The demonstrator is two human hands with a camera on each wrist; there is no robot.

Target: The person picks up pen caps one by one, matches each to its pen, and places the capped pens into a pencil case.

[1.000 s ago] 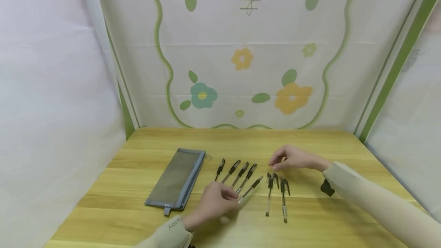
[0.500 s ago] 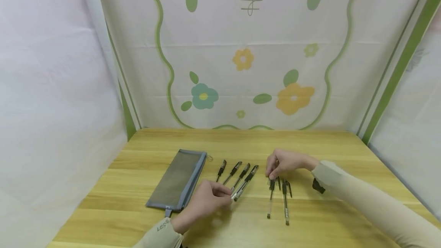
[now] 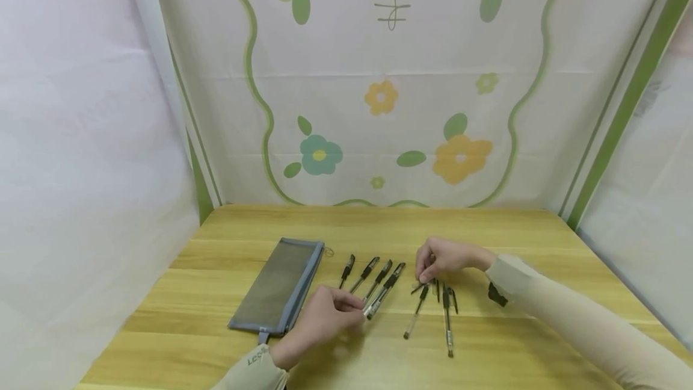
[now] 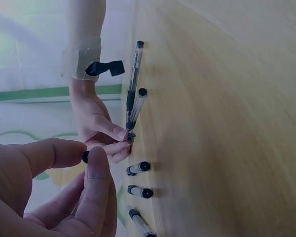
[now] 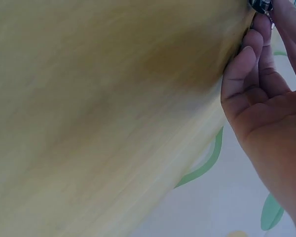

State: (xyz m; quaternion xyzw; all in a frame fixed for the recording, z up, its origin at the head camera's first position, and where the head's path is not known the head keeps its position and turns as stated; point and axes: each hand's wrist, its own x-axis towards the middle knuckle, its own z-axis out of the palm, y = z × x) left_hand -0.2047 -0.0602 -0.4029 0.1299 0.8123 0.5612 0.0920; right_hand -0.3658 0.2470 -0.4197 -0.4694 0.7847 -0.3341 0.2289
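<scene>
My left hand (image 3: 330,315) pinches a pen (image 4: 85,157), whose black end shows between thumb and finger in the left wrist view; the fingers hide most of it. Beside those fingertips, several capped black gel pens (image 3: 387,290) lie slanted in a row. My right hand (image 3: 445,257) pinches a small black pen cap (image 3: 416,288) at the top of an uncapped pen (image 3: 415,312). Right of that lies another uncapped pen (image 3: 447,324), with a loose cap (image 3: 454,301) beside it. In the right wrist view a shiny dark piece (image 5: 261,6) sits at the right fingertips.
A grey mesh zip pouch (image 3: 278,284) lies left of the pens on the wooden table (image 3: 487,348). A white cloth (image 3: 352,107) printed with flowers hangs behind the table, and pale cloth walls stand at both sides.
My right hand has come down and left onto the caps, and the pen under it has swung its lower end left. My left hand shifted slightly left; its pen's exposed tip no longer shows.
</scene>
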